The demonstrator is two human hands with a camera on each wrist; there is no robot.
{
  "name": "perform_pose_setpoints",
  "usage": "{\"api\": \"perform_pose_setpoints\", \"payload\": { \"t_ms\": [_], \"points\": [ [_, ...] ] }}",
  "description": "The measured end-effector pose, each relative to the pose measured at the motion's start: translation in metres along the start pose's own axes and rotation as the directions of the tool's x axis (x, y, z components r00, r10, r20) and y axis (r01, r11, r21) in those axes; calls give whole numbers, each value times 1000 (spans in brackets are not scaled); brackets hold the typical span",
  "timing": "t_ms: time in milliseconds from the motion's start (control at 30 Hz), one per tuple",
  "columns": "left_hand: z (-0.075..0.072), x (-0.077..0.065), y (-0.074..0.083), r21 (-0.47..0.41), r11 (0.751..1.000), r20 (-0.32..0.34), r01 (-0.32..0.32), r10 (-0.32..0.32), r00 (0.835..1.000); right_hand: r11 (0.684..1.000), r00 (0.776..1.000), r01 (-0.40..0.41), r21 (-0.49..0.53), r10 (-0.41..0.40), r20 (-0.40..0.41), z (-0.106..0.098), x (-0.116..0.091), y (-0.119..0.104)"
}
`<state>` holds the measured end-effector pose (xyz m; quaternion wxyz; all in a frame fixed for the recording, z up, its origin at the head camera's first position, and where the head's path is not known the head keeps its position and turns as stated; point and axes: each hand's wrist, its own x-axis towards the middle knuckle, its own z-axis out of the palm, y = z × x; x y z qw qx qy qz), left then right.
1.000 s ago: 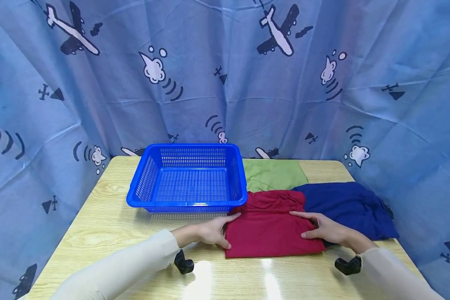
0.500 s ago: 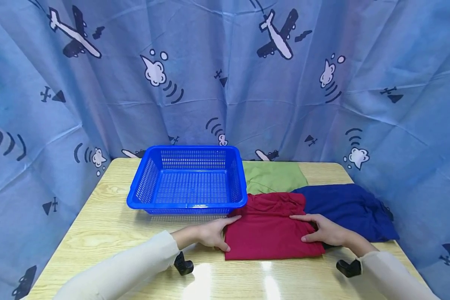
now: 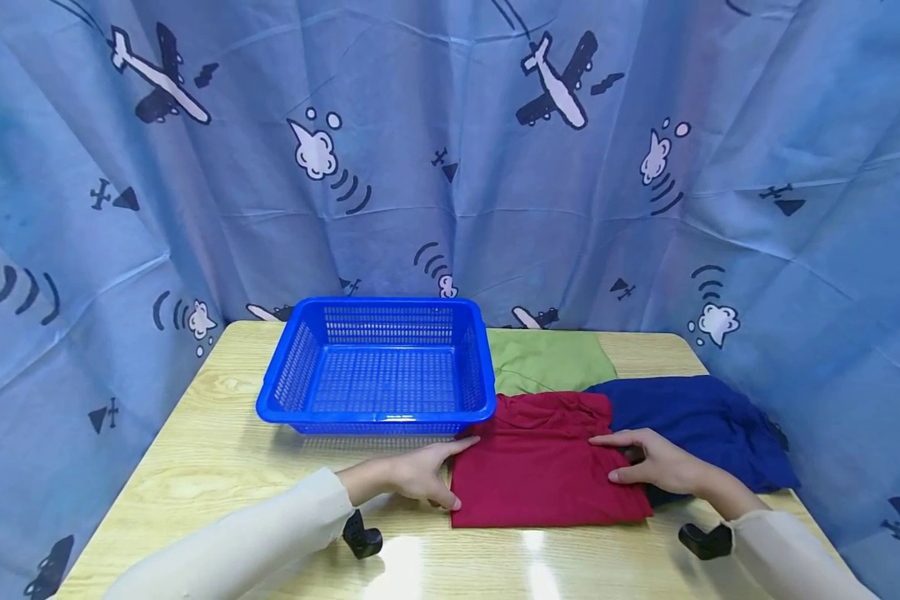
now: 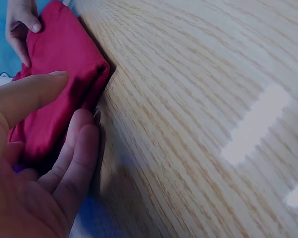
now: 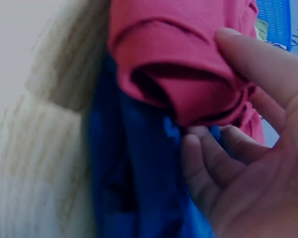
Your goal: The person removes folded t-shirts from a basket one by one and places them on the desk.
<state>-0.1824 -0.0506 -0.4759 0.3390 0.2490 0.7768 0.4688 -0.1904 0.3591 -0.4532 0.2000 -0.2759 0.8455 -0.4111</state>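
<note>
A folded red garment (image 3: 540, 475) lies on the table in front of the person, its far part gathered in wrinkles. The left hand (image 3: 423, 473) is at its left edge; in the left wrist view the thumb reaches over the top and nearly straight fingers (image 4: 79, 153) lie along the folded side. At the right edge, the right hand (image 3: 663, 464) holds the garment lightly, thumb on top and bent fingertips (image 5: 196, 144) beneath the loose roll of fabric (image 5: 174, 74). Contact of the left thumb cannot be told.
A blue plastic basket (image 3: 375, 418) with nothing in it stands at the back left. Behind the red garment lies green cloth (image 3: 555, 362), partly covered. Dark blue cloth (image 3: 697, 429) spreads to the right. A patterned blue curtain (image 3: 450, 167) hangs behind the wooden table (image 3: 187, 467).
The head view has tipped slightly upward, so everything sits lower. The right hand has slid a little to the right on the garment. The left hand and garment stay almost still.
</note>
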Motion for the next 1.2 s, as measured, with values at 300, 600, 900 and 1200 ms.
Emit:
{"api": "perform_pose_setpoints", "payload": {
  "t_ms": [300,600,900,1200],
  "points": [
    [-7,-6,-1,-16,999,0,-28,28,1000,996,997,8,-84,-14,-72,-11,-6,-10],
    [-24,-16,-3,-39,997,-21,-65,64,998,984,984,-96,-153,71,-163,-19,-9,-24],
    [-35,-41,-9,-29,994,-60,-101,99,993,968,956,-130,-214,66,-285,-11,-2,-38],
    [-53,-72,-1,-10,989,-84,-149,147,985,973,951,-131,-189,69,-302,-4,1,-57]
  ]
}}
